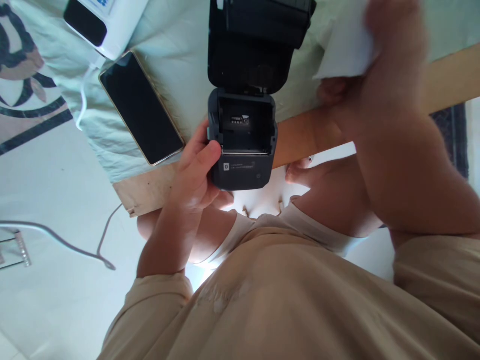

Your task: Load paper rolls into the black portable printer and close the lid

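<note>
A small black portable label printer [243,170] sits at the table's front edge with its lid [247,55] flipped up and back. Its inner compartment shows bare, with a small printed label on the floor of it. My left hand [198,170] is closed around the printer's left side, thumb on the upper edge. At the upper right, my right hand [393,55] is smeared by motion. Between its fingers is a piece of white paper [347,47], whose exact form is blurred.
A dark-screened phone [142,107] lies left of the printer on the pale green cloth [172,45]. Behind it stands a white device [123,25] with a black panel and a white cable [83,95]. A wooden table edge [150,187] runs across, above my legs.
</note>
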Demonstrator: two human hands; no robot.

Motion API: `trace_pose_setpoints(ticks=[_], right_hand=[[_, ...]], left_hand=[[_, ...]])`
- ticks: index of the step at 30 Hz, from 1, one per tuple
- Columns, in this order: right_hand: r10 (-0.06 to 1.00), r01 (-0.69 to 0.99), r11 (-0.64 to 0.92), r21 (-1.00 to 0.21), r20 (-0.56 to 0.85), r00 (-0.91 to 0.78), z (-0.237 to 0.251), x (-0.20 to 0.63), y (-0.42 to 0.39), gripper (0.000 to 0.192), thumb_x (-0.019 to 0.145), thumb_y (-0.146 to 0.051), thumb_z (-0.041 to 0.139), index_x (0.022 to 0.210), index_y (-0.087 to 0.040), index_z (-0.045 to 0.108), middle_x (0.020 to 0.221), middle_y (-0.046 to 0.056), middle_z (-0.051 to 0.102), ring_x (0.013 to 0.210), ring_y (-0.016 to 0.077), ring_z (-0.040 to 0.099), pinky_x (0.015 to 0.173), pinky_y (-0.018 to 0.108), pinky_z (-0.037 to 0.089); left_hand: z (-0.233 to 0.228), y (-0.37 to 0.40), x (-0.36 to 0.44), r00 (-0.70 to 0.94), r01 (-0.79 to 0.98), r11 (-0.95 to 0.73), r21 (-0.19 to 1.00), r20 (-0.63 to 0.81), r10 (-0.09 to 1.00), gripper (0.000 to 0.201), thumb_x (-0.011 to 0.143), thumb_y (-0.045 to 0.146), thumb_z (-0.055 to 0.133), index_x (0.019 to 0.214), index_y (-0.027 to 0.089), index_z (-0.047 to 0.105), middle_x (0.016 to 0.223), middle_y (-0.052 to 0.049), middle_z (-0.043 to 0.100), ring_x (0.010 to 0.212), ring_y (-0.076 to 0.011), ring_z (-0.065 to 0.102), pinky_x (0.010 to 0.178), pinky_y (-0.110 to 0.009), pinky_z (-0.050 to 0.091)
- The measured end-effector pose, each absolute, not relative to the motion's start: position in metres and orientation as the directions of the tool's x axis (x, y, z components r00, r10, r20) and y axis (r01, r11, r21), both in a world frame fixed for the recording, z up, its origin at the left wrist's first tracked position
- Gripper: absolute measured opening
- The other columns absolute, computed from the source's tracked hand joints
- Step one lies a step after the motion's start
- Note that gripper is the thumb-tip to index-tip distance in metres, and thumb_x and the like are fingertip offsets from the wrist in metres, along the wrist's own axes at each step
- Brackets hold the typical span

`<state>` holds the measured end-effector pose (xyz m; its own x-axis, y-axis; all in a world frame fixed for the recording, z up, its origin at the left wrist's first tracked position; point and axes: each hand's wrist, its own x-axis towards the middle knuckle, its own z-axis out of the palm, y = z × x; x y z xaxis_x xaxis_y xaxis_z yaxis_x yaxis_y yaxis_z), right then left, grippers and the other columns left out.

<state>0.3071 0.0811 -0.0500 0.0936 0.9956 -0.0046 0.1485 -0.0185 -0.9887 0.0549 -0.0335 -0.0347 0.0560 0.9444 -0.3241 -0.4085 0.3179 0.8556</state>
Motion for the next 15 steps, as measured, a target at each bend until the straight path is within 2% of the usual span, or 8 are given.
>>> trace_pose_setpoints(ticks=[2, 3, 5, 7, 9, 11, 13, 15], right_hand=[[0.993, 0.214, 0.065, -0.975, 0.085, 0.084, -0.05, 0.299, 0.072, 0.044, 0.075, -0.06, 0.051, 0.102, -0.026, 0.046, 0.078, -0.002, 0.044, 0.055, 0.0087, 0.036, 0.042, 0.027, 0.023], [0.989, 0.253, 0.119, -0.96, 0.136, 0.05, -0.049, 0.297, 0.069, 0.04, 0.077, -0.054, 0.058, 0.103, -0.025, 0.05, 0.079, -0.002, 0.047, 0.061, 0.01, 0.042, 0.05, 0.029, 0.036], [0.969, 0.339, 0.241, -0.909, 0.245, -0.031, -0.047, 0.297, 0.063, 0.036, 0.077, -0.048, 0.07, 0.099, -0.024, 0.056, 0.087, 0.002, 0.058, 0.079, 0.014, 0.055, 0.079, 0.035, 0.055], [0.935, 0.44, 0.352, -0.826, 0.333, -0.123, -0.046, 0.302, 0.062, 0.037, 0.077, -0.048, 0.075, 0.098, -0.022, 0.06, 0.099, 0.006, 0.067, 0.095, 0.019, 0.061, 0.101, 0.041, 0.054], [0.909, 0.521, 0.417, -0.744, 0.357, -0.217, -0.047, 0.308, 0.064, 0.041, 0.081, -0.051, 0.073, 0.106, -0.02, 0.063, 0.109, 0.008, 0.072, 0.099, 0.0208, 0.062, 0.101, 0.041, 0.053], [0.892, 0.563, 0.451, -0.692, 0.354, -0.28, -0.048, 0.313, 0.067, 0.047, 0.085, -0.053, 0.071, 0.116, -0.019, 0.065, 0.115, 0.008, 0.074, 0.097, 0.0194, 0.062, 0.096, 0.039, 0.053], [0.885, 0.574, 0.465, -0.674, 0.369, -0.283, -0.05, 0.315, 0.069, 0.049, 0.084, -0.047, 0.071, 0.123, -0.018, 0.066, 0.12, 0.007, 0.074, 0.092, 0.0163, 0.06, 0.096, 0.036, 0.053], [0.881, 0.581, 0.47, -0.665, 0.392, -0.264, -0.052, 0.314, 0.07, 0.051, 0.079, -0.033, 0.072, 0.127, -0.017, 0.065, 0.122, 0.007, 0.074, 0.087, 0.0135, 0.056, 0.098, 0.035, 0.053]], left_hand=[[-0.036, -0.033, 0.056, 0.024, -0.389, 0.311, 0.867, -0.328, 0.944, 0.041, 0.084, 0.057, 0.094, 0.106, 0.025, 0.081, 0.09, -0.003, 0.08, 0.093, -0.0257, 0.083, 0.067, -0.029, 0.064], [-0.036, -0.033, 0.057, 0.007, -0.374, 0.313, 0.873, -0.335, 0.942, 0.041, 0.084, 0.057, 0.094, 0.105, 0.026, 0.08, 0.087, -0.003, 0.079, 0.1, -0.0282, 0.083, 0.07, -0.031, 0.066], [-0.037, -0.033, 0.057, -0.016, -0.346, 0.321, 0.882, -0.347, 0.938, 0.04, 0.083, 0.058, 0.093, 0.105, 0.027, 0.079, 0.088, -0.004, 0.079, 0.113, -0.0321, 0.083, 0.082, -0.035, 0.069], [-0.037, -0.034, 0.057, -0.023, -0.34, 0.326, 0.882, -0.354, 0.935, 0.042, 0.082, 0.058, 0.093, 0.106, 0.027, 0.079, 0.091, -0.005, 0.08, 0.121, -0.0347, 0.08, 0.09, -0.039, 0.07], [-0.037, -0.034, 0.057, -0.017, -0.354, 0.325, 0.877, -0.354, 0.935, 0.043, 0.081, 0.058, 0.096, 0.107, 0.028, 0.081, 0.095, -0.005, 0.082, 0.123, -0.0349, 0.079, 0.089, -0.039, 0.07], [-0.036, -0.034, 0.057, -0.008, -0.379, 0.321, 0.868, -0.35, 0.937, 0.042, 0.08, 0.057, 0.098, 0.107, 0.029, 0.083, 0.097, -0.004, 0.083, 0.115, -0.0329, 0.08, 0.077, -0.035, 0.068], [-0.034, -0.034, 0.057, 0.015, -0.401, 0.325, 0.857, -0.348, 0.937, 0.043, 0.077, 0.057, 0.101, 0.105, 0.028, 0.085, 0.095, -0.003, 0.083, 0.103, -0.0301, 0.08, 0.064, -0.032, 0.063], [-0.033, -0.034, 0.058, 0.036, -0.412, 0.327, 0.85, -0.344, 0.938, 0.042, 0.077, 0.055, 0.101, 0.105, 0.027, 0.087, 0.095, -0.004, 0.083, 0.095, -0.0282, 0.079, 0.059, -0.031, 0.059]])
